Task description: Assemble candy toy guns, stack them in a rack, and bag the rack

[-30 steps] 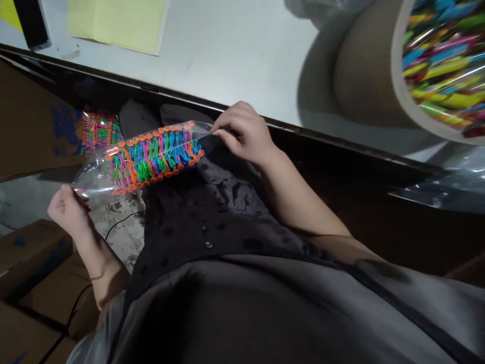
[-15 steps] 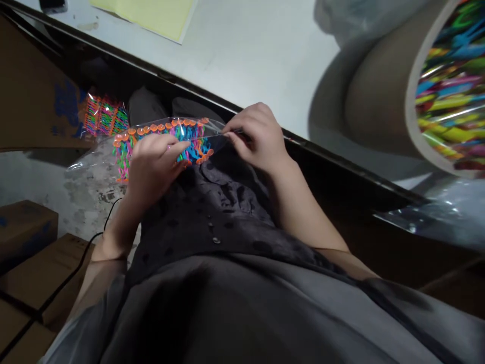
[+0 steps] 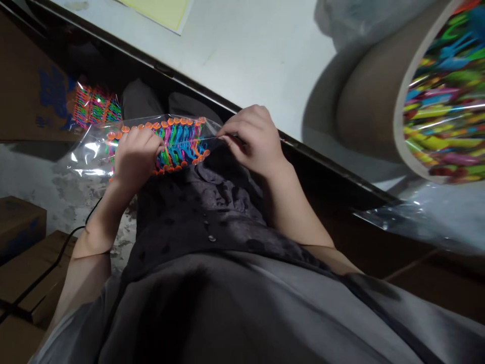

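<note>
Above my lap lies a clear plastic bag (image 3: pixel 182 134) packed with rows of small bright pieces, blue, pink and green with round orange ends. My left hand (image 3: pixel 136 154) is closed around the bag's middle, its fingers curled over the top. At the bag's right end my right hand (image 3: pixel 252 136) pinches the plastic between thumb and fingertips. The left end of the bag hangs loose and looks unfilled. I cannot make out exactly what the small pieces are.
A second filled bag (image 3: pixel 96 106) rests by a cardboard box (image 3: pixel 34 86) at left. On the white table (image 3: pixel 242 50) stands a tub (image 3: pixel 367 106) of colourful pieces, with yellow paper (image 3: pixel 162 12) at the back. Loose clear plastic (image 3: pixel 428 217) overhangs the right edge. More boxes (image 3: pixel 34 273) sit lower left.
My left hand has slid left along the bag, and its thumb has curled in. My right hand keeps its pinch at the right end. The view has shifted slightly.
</note>
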Available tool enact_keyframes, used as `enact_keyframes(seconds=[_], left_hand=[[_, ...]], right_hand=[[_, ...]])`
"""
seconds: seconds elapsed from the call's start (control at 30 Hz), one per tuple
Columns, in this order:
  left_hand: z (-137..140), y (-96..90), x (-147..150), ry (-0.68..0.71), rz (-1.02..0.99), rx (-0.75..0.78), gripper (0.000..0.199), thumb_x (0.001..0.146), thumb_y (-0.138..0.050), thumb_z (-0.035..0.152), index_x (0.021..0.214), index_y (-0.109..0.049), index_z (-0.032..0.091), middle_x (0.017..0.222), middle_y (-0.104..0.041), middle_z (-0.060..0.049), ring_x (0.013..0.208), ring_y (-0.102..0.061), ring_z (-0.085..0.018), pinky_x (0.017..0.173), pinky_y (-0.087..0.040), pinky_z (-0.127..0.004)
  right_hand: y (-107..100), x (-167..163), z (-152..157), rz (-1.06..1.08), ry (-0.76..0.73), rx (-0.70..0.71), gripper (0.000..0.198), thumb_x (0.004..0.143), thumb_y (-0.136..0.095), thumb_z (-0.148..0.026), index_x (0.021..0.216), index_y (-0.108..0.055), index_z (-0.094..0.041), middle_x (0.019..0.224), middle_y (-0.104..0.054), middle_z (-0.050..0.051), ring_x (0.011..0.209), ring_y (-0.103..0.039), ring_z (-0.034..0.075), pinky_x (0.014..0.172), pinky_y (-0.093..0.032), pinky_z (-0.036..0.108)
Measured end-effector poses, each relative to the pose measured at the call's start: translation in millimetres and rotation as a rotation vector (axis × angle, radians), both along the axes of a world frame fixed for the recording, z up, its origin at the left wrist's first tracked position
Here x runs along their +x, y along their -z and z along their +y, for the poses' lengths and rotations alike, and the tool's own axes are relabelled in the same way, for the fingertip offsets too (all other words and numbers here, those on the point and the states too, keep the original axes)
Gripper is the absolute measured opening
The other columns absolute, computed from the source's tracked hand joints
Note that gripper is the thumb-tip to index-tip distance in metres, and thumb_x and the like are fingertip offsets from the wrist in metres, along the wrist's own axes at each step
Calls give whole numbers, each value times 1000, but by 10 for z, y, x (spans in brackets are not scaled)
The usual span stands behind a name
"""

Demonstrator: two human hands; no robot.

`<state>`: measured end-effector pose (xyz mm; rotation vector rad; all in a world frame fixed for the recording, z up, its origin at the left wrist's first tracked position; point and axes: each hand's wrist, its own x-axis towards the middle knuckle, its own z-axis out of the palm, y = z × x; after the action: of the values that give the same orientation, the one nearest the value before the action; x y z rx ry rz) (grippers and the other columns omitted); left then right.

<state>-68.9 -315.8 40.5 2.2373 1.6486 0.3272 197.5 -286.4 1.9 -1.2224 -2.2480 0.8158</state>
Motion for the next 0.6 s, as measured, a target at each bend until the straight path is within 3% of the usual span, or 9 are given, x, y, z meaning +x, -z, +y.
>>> enact_keyframes(seconds=[0.37, 0.5, 0.6], left_hand=[[-26, -11, -234, 79, -34, -25, 18, 86, -50, 32, 79, -65, 25, 67, -55, -2, 65, -54, -17, 60, -40, -30], [16, -119, -482, 116, -133, -6, 26, 89, -49, 43, 81, -66, 26, 70, -59, 0, 62, -56, -13, 57, -39, -27], [13, -227, -801, 61, -199, -13, 32, 89, -48, 49, 80, -67, 25, 76, -66, -1, 67, -58, -14, 60, -40, -28]], right_hand=[[-121, 38, 66, -29, 24, 67, 26, 91, -43, -44, 95, -63, -29, 89, -64, 7, 90, -57, 26, 85, -42, 47], [-135, 51, 190, -39, 37, 158, 20, 90, -45, -37, 93, -63, -28, 87, -65, 7, 84, -58, 25, 79, -44, 45], [-100, -9, 285, -54, 25, 190, 19, 91, -45, -35, 92, -62, -28, 86, -66, 6, 81, -59, 24, 76, -44, 44]])
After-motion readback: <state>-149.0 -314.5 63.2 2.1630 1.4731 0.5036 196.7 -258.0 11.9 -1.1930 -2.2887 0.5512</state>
